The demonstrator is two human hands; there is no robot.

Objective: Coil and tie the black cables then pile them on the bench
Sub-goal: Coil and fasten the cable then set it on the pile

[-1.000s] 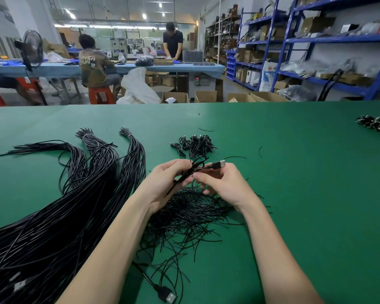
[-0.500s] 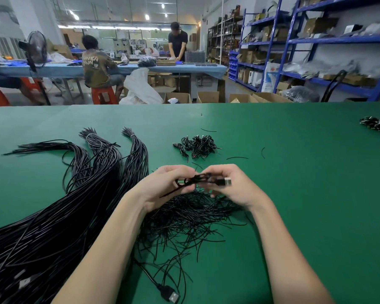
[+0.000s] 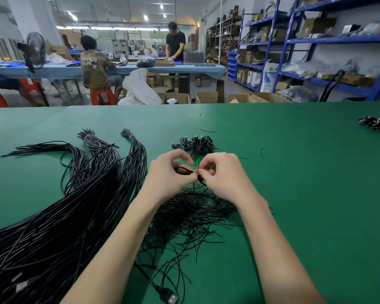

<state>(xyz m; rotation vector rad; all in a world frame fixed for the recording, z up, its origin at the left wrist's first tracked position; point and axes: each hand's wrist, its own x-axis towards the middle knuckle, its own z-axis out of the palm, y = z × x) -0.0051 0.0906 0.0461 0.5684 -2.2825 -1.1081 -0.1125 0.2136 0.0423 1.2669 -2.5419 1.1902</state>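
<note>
Head cam: both hands (image 3: 196, 172) together, pinching coiled cable (image 3: 184, 170) btwn fingertips above bench (image 3: 305, 183).

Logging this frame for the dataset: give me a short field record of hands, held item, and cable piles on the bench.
left hand: grips a small coiled cable
right hand: pinches a thin tie at the coil
finished pile: small coiled cables, beyond the hands
loose ties: scattered heap under the wrists
uncoiled cables: long bundles on the left, two banded near their far ends
USB plug: lies at the near edge
bench: green surface
second pile: far right edge, contents unclear
</note>
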